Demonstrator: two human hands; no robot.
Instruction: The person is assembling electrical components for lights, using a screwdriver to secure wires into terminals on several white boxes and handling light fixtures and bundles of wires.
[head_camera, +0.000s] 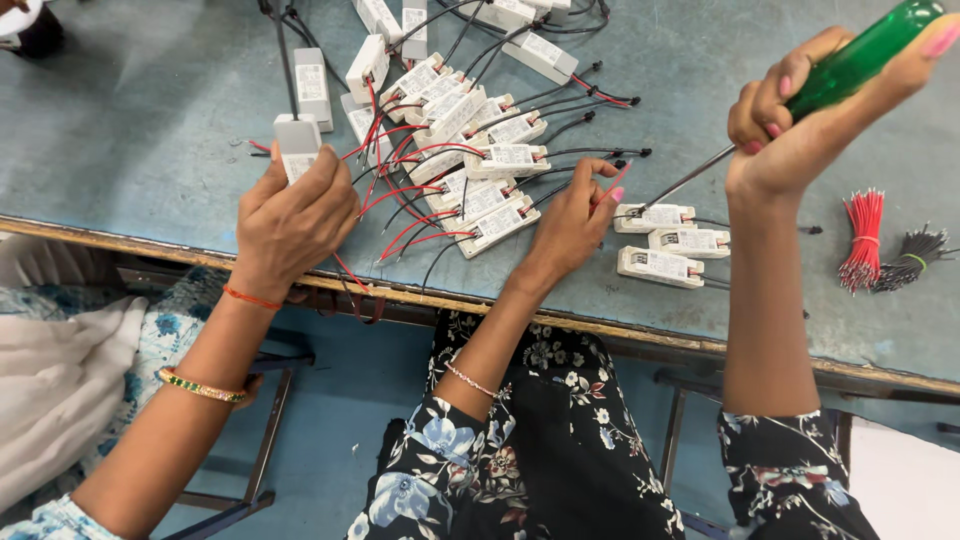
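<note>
My right hand (790, 130) is raised over the table, gripping a green-handled screwdriver (860, 55). Its thin shaft slants down-left, and the tip meets the end of a small white driver box (665, 217). My left hand (575, 215) rests on the table just left of that box and pinches a short red wire (612, 185) at the screwdriver tip. Two more white boxes (660, 266) lie just below it.
A heap of white boxes with red and black leads (470, 150) covers the blue-grey table (150, 120). A co-worker's hand (290, 220) at left holds a white box (297, 140). Bundles of red wires (862, 238) and black wires (912, 258) lie at right. The table's front edge (640, 335) runs below my hands.
</note>
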